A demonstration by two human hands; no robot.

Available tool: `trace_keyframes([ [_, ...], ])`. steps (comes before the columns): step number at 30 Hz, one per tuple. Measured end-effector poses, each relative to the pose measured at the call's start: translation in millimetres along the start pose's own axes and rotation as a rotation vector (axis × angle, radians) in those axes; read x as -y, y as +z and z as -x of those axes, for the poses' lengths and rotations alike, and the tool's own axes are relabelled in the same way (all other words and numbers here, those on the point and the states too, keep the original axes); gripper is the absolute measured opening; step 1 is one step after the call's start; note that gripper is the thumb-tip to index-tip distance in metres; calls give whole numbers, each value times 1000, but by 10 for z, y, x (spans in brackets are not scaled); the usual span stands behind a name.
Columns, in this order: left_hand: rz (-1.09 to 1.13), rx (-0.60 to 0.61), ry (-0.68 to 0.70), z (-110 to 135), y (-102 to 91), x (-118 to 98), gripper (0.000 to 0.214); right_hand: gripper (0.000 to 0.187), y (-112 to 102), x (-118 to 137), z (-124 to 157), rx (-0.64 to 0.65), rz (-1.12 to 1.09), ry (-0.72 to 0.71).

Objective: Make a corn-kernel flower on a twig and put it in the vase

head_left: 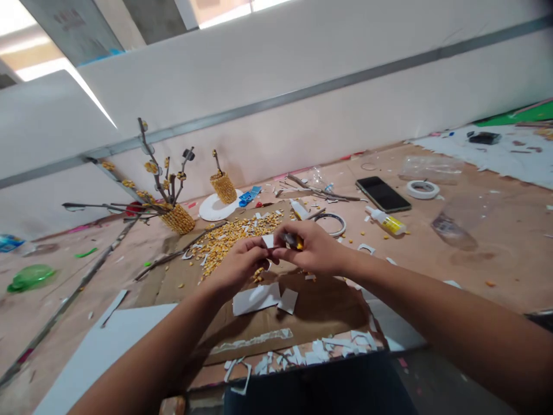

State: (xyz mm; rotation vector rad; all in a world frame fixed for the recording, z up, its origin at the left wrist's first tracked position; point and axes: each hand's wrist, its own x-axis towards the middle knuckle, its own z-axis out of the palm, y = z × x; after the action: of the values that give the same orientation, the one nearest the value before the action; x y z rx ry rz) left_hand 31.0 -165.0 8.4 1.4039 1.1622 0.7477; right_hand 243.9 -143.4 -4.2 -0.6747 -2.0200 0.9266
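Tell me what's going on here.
A person's left hand pinches a small white paper piece, while the right hand grips a small yellow tool right beside it, above a cardboard sheet. A pile of corn kernels lies just beyond. A kernel-covered pot holding twigs, a glue bottle and a phone sit nearby.

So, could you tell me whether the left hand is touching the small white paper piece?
Touching. The head view shows the left hand pinching the small white paper piece, with no gap; the right hand grips a yellow-tipped tool.
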Motion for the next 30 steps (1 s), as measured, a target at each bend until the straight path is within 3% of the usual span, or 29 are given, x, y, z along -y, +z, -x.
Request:
trace_keyframes([
  [3,60,9,45,2,-4,58,16,4,47,12,23,56,36,16],
  [9,72,-32,24,87,-29,144,43,6,47,40,36,195,-16,92],
  [14,91,-132,-23,204,58,180,47,32,20,64,43,51,62,178],
  [18,274,-15,-8,243,101,216,36,48,14,-44,116,39,169,167],
  [22,380,37,-36,270,114,216,4,42,52,-215,260,72,289,225],
  [26,392,71,-52,290,102,195,11,36,102,-307,353,138,360,278],
  [30,427,127,-23,260,80,258,14,36,126,-190,297,186,275,247],
])
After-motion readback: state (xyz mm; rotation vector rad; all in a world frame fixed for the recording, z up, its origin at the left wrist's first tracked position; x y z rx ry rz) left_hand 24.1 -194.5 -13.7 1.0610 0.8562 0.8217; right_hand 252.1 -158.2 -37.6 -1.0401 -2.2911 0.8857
